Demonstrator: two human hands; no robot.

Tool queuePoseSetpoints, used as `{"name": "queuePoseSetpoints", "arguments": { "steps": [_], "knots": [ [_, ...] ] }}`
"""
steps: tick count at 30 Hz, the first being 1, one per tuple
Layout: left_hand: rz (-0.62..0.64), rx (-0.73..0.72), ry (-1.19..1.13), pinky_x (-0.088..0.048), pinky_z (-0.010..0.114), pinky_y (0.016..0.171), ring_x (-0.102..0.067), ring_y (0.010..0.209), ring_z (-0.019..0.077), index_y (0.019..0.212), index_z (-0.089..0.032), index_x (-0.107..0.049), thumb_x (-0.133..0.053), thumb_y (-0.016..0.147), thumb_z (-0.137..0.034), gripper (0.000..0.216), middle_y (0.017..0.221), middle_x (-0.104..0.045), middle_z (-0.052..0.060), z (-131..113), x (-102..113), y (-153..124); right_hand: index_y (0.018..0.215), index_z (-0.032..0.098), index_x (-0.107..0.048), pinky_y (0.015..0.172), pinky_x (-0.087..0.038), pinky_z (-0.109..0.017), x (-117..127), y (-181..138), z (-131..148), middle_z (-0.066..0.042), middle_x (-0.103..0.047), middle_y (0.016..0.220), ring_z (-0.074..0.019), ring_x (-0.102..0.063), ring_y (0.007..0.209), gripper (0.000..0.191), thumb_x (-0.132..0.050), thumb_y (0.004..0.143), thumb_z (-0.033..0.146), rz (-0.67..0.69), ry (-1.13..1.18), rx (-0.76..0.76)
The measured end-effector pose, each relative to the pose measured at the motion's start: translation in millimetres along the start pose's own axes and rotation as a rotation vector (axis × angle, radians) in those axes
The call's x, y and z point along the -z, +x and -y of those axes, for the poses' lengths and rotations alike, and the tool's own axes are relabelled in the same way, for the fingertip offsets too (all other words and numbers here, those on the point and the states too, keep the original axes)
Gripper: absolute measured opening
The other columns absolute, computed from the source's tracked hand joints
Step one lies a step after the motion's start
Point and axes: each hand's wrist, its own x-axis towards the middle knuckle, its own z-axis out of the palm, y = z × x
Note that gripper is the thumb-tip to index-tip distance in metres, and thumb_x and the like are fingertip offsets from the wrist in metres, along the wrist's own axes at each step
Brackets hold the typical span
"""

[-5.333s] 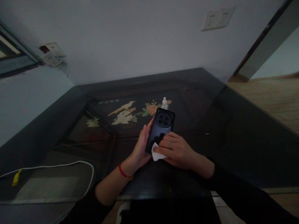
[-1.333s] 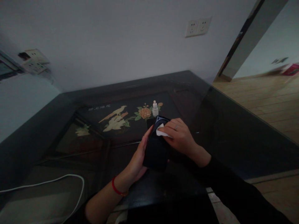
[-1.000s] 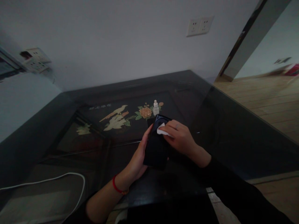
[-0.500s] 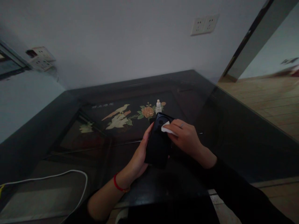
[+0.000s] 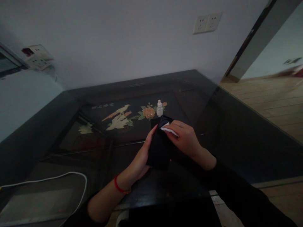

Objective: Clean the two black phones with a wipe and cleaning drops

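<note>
Smartphone (image 5: 159, 151) is held tilted over the near part of a dark, glossy table (image 5: 236, 151), its far end aimed between twelve and one o'clock. Between eight and nine o'clock from it, close to the table's near edge, a white cable (image 5: 71, 172) is laid in a bend. At seven o'clock, a red bracelet (image 5: 119, 186) is worn behind the left hand (image 5: 140, 162), by which the smartphone is clasped along its left edge, a fingertip being shown past the right edge. By the right hand (image 5: 186, 137), on which a ring (image 5: 181, 125) is worn, a white tissue (image 5: 167, 128) is pinched and held against the far end. Farther off, inlaid birds (image 5: 117, 123) are set into the table at ten o'clock and an inlaid flower (image 5: 148, 112) at eleven. At twelve, just beyond the smartphone, a dropper bottle (image 5: 159, 110) is stood upright. Double sockets (image 5: 207, 23) are mounted on the wall (image 5: 132, 41) at one o'clock.
</note>
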Motion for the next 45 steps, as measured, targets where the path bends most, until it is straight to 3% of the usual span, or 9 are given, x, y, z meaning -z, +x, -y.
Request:
{"name": "queuePoseSetpoints", "arguments": {
  "steps": [4, 11, 20, 24, 26, 31, 34, 40, 45],
  "knots": [
    [-0.007, -0.004, 0.009, -0.049, 0.052, 0.095, -0.047, 0.126, 0.0319, 0.141, -0.04, -0.039, -0.05, 0.089, -0.052, 0.055, 0.156, -0.028, 0.0, 1, -1, 0, 0.094, 0.017, -0.068, 0.076, -0.05, -0.029, -2, 0, 2, -0.007, -0.069, 0.087, -0.018, -0.064, 0.084, 0.017, -0.051, 0.091, 0.02, 0.048, 0.037, -0.006],
    [-0.007, -0.05, -0.005, -0.051, 0.053, 0.091, -0.051, 0.121, 0.0308, 0.143, -0.04, -0.034, -0.048, 0.09, -0.05, 0.055, 0.154, -0.031, 0.001, -4, 4, 2, 0.093, 0.018, -0.068, 0.07, -0.045, -0.026, 8, 0, -9, -0.005, -0.067, 0.088, -0.0168, -0.063, 0.083, 0.015, -0.053, 0.091, 0.02, 0.258, 0.007, 0.031],
    [0.027, -0.037, 0.033, -0.054, 0.051, 0.087, -0.053, 0.117, 0.0315, 0.146, -0.039, -0.03, -0.048, 0.09, -0.05, 0.06, 0.154, -0.032, 0.004, -2, 2, 1, 0.096, 0.018, -0.068, 0.074, -0.046, -0.026, 10, 3, -6, -0.005, -0.066, 0.089, -0.0167, -0.062, 0.086, 0.017, -0.052, 0.093, 0.022, 0.292, 0.119, 0.018],
    [0.031, -0.127, 0.118, -0.05, 0.048, 0.094, -0.047, 0.126, 0.0321, 0.146, -0.036, -0.031, -0.046, 0.091, -0.051, 0.059, 0.154, -0.032, 0.003, 1, 9, 4, 0.095, 0.019, -0.068, 0.069, -0.044, -0.024, 18, 3, -16, -0.004, -0.064, 0.086, -0.0154, -0.061, 0.082, 0.018, -0.051, 0.093, 0.022, 0.351, 0.027, 0.046],
    [0.038, -0.191, 0.182, -0.044, 0.046, 0.102, -0.04, 0.133, 0.0311, 0.144, -0.035, -0.036, -0.047, 0.09, -0.051, 0.057, 0.154, -0.032, 0.002, 4, 12, 6, 0.095, 0.02, -0.068, 0.068, -0.043, -0.025, 22, 4, -20, -0.005, -0.064, 0.089, -0.0165, -0.061, 0.084, 0.019, -0.05, 0.093, 0.02, 0.305, -0.086, 0.058],
    [0.045, -0.241, 0.251, -0.034, 0.041, 0.11, -0.033, 0.138, 0.0269, 0.14, -0.037, -0.042, -0.045, 0.092, -0.049, 0.05, 0.153, -0.034, -0.001, 8, 14, 6, 0.1, 0.018, -0.068, 0.068, -0.044, -0.029, 22, 4, -19, -0.008, -0.065, 0.09, -0.0199, -0.06, 0.085, 0.021, -0.048, 0.093, 0.02, 0.047, -0.269, 0.059],
    [0.041, -0.269, 0.257, -0.031, 0.039, 0.112, -0.033, 0.139, 0.0265, 0.14, -0.034, -0.043, -0.048, 0.09, -0.05, 0.053, 0.152, -0.037, 0.001, 8, 13, 6, 0.095, 0.017, -0.069, 0.063, -0.042, -0.029, 18, 4, -15, -0.008, -0.066, 0.087, -0.0203, -0.06, 0.082, 0.02, -0.049, 0.092, 0.02, 0.019, -0.332, 0.056],
    [0.024, -0.247, 0.227, -0.04, 0.044, 0.105, -0.036, 0.136, 0.0314, 0.145, -0.034, -0.035, -0.053, 0.086, -0.052, 0.064, 0.154, -0.033, 0.003, 9, 17, 10, 0.09, 0.019, -0.068, 0.062, -0.04, -0.026, 15, 3, -13, -0.006, -0.066, 0.086, -0.0177, -0.059, 0.081, 0.019, -0.049, 0.091, 0.016, 0.148, -0.308, -0.027],
    [0.021, -0.265, 0.254, -0.037, 0.044, 0.107, -0.032, 0.138, 0.0312, 0.146, -0.032, -0.034, -0.05, 0.088, -0.052, 0.063, 0.155, -0.031, 0.003, 10, 18, 11, 0.093, 0.019, -0.067, 0.071, -0.044, -0.026, 12, 2, -8, -0.005, -0.066, 0.089, -0.0168, -0.061, 0.085, 0.015, -0.052, 0.091, 0.019, 0.29, -0.066, -0.011]
  ]
}}
